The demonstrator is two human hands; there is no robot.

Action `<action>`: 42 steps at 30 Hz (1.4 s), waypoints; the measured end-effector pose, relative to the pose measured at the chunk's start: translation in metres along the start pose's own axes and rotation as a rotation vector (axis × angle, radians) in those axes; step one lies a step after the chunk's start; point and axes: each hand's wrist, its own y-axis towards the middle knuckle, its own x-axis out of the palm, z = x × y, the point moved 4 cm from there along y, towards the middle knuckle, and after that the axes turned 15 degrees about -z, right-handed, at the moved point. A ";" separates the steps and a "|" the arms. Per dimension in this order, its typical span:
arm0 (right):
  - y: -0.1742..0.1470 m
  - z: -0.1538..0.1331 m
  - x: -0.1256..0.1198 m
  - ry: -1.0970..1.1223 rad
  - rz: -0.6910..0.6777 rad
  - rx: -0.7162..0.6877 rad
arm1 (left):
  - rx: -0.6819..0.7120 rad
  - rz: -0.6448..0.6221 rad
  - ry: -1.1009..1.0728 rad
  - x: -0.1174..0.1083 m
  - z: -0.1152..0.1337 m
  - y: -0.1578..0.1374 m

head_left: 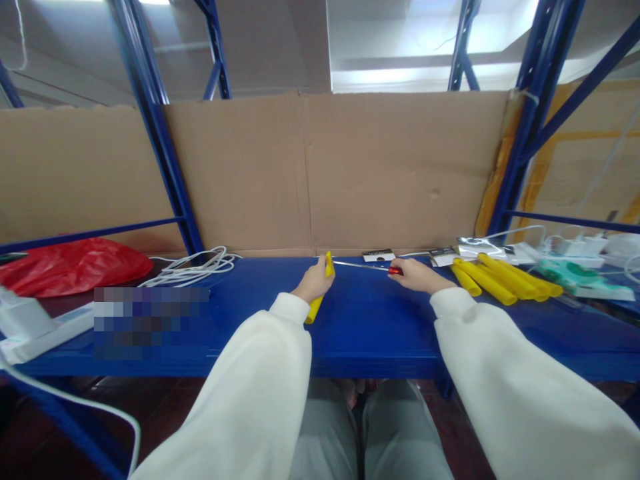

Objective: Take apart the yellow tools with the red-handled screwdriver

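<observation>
Left hand point(313, 283), centre of frame, is wrapped tight around a yellow tube point(320, 293), holding it steeply tilted; top end pokes above the fingers, bottom end shows below the wrist near the white sleeve point(270, 373). Right hand point(415, 275), just right of centre, pinches a red-handled tool point(395, 271), fingers closed on the handle. Its thin metal shaft point(360, 265) runs leftward, nearly level, with the tip at or just beside the tube's upper end. Can't tell whether it has actually entered the tube.

Both hands sit over the blue shelf point(360, 327), in front of the cardboard backing point(350, 173).

Read: the step in hand looks like working the shaft into the tube's top opening. Next move calls for lining tip and bore up, holding the tube steady, and pushing straight so the shaft doesn't skid off the rim.

Also around:
- pile of yellow tubes point(500, 280), right of the right hand, lying on the shelf
- small black-and-white packet point(379, 255) at the back edge, between the hands
- white cable coil point(195, 267), centre-left
- red plastic bag point(70, 263), far left
</observation>
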 end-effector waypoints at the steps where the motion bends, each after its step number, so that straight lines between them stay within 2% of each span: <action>1: 0.000 -0.001 0.000 -0.012 -0.011 0.005 | -0.003 0.000 0.004 0.000 0.000 -0.001; 10: -0.003 -0.011 -0.004 -0.057 0.032 -0.117 | -0.041 0.060 0.048 -0.004 0.004 -0.006; 18: -0.007 -0.021 -0.003 -0.042 -0.074 0.082 | -0.044 0.085 0.028 -0.003 0.000 -0.003; 26: -0.001 -0.015 -0.002 -0.032 0.004 -0.059 | -0.052 0.086 0.035 -0.002 -0.001 -0.001; 30: -0.001 -0.010 -0.001 -0.029 0.042 0.003 | -0.039 0.107 0.054 -0.002 -0.001 -0.001; 34: -0.001 -0.009 0.003 0.005 0.012 0.107 | -0.044 0.098 0.047 -0.002 -0.001 -0.001; 39: 0.001 -0.013 0.006 0.048 -0.077 0.035 | -0.039 0.080 0.028 -0.002 -0.003 0.000; 42: 0.002 -0.013 0.003 -0.021 -0.042 -0.015 | -0.039 0.098 0.036 -0.001 -0.004 0.000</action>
